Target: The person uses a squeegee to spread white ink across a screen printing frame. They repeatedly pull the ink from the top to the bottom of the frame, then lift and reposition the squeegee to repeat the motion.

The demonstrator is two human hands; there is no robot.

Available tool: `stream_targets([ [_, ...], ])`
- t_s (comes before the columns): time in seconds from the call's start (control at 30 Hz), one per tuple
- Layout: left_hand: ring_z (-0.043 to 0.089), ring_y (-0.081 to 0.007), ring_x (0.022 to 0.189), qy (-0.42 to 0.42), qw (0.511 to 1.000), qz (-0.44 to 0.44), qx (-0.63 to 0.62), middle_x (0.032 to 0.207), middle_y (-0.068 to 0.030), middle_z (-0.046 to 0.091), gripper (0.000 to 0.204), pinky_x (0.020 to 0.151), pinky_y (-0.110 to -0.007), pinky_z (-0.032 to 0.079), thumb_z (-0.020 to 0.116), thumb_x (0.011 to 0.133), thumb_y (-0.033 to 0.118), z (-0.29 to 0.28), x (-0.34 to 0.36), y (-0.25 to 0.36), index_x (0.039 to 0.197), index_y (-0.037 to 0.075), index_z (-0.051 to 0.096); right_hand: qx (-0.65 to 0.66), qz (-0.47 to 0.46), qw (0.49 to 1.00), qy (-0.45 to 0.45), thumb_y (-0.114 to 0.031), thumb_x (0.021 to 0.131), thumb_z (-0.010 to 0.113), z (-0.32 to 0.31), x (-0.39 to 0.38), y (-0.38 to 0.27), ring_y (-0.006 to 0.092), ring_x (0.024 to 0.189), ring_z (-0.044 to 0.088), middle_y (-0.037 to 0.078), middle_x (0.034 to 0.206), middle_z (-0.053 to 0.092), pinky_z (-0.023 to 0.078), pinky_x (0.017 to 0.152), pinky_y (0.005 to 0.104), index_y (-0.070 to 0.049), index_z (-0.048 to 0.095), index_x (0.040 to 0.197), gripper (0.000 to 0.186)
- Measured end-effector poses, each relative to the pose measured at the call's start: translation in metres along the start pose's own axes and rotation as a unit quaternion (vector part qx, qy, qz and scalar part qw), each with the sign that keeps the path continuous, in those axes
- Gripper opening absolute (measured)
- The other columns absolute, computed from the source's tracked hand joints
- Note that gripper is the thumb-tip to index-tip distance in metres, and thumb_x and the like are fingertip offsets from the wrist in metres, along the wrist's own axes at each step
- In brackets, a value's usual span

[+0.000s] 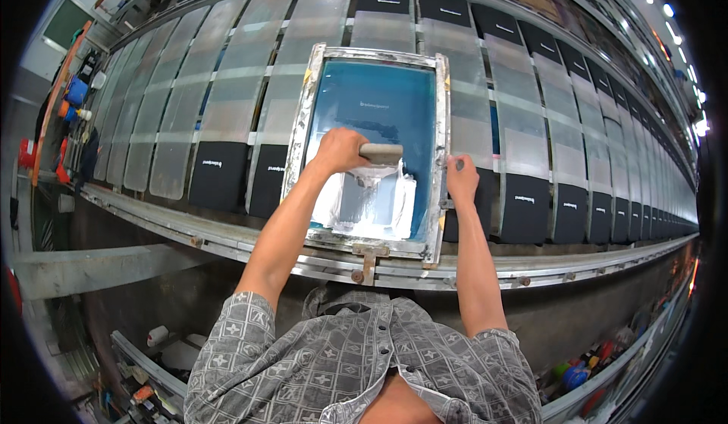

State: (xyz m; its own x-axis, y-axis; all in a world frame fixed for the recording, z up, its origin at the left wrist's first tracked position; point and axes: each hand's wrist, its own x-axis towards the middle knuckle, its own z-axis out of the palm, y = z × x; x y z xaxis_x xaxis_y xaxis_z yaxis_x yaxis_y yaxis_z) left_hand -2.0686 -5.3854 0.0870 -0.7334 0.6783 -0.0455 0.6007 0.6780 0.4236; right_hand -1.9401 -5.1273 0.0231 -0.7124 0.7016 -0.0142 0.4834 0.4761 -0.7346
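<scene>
A screen-printing frame point(444, 113) with a metal border and blue-green mesh lies over the panels in front of me. My left hand point(343, 151) is closed around the grip of a squeegee point(383, 151) inside the frame. White ink point(402, 204) spreads over the mesh on the near side of the squeegee, with a smeared grey patch in its middle. At the frame's right border my right hand point(462, 180) is closed in a fist. A round grey handle end point(459, 165) shows in that fist; how it joins the frame is hidden.
Long grey printing boards point(455, 83) stand in a row left and right, several with black fabric pieces point(525, 208) bearing small white prints. A metal rail point(197, 234) runs along the near edge, with a rusty bracket point(369, 261) below the frame. Blue containers point(76, 90) stand far left.
</scene>
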Motion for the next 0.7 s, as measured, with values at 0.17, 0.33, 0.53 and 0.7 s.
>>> stream_targets([
  [0.17, 0.059, -0.0218, 0.077, 0.191, 0.976, 0.098, 0.024, 0.094, -0.0034, 0.068, 0.037, 0.068, -0.038, 0.044, 0.063, 0.064, 0.000, 0.050, -0.116, 0.025, 0.098, 0.014, 0.069, 0.000, 0.006, 1.000, 0.005, -0.033, 0.086, 0.064, -0.023, 0.001, -0.019, 0.0335, 0.078, 0.064, 0.019, 0.082, 0.067, 0.047, 0.073, 0.0401, -0.002, 0.065, 0.090, 0.031],
  [0.33, 0.057, -0.0205, 0.076, 0.190, 0.977, 0.090, 0.027, 0.094, 0.0001, 0.068, 0.042, 0.068, -0.036, 0.041, 0.066, 0.057, -0.001, 0.021, -0.180, 0.014, 0.095, 0.014, 0.069, 0.047, -0.020, 0.998, 0.021, -0.034, 0.086, 0.063, 0.001, -0.020, -0.058, 0.0309, 0.075, 0.063, 0.018, 0.079, 0.066, 0.047, 0.071, 0.0407, -0.005, 0.065, 0.087, 0.029],
  [0.53, 0.060, -0.0229, 0.075, 0.104, 0.994, 0.036, 0.028, 0.076, -0.0009, 0.067, 0.023, 0.071, -0.036, 0.043, 0.075, 0.056, 0.008, -0.050, -0.188, -0.089, 0.078, 0.013, 0.071, 0.124, -0.009, 0.992, 0.001, -0.034, 0.088, 0.062, 0.093, -0.075, -0.124, 0.0307, 0.069, 0.062, 0.020, 0.071, 0.063, 0.046, 0.067, 0.0393, -0.003, 0.064, 0.086, 0.031],
  [0.7, 0.061, -0.0238, 0.074, 0.073, 0.997, 0.039, 0.006, 0.076, -0.0018, 0.066, 0.021, 0.069, -0.037, 0.042, 0.077, 0.057, 0.009, -0.060, -0.190, -0.110, 0.076, 0.012, 0.069, 0.095, -0.025, 0.995, 0.013, -0.034, 0.088, 0.061, 0.115, -0.077, -0.127, 0.0343, 0.066, 0.063, 0.020, 0.071, 0.064, 0.047, 0.065, 0.0396, -0.003, 0.065, 0.086, 0.031],
])
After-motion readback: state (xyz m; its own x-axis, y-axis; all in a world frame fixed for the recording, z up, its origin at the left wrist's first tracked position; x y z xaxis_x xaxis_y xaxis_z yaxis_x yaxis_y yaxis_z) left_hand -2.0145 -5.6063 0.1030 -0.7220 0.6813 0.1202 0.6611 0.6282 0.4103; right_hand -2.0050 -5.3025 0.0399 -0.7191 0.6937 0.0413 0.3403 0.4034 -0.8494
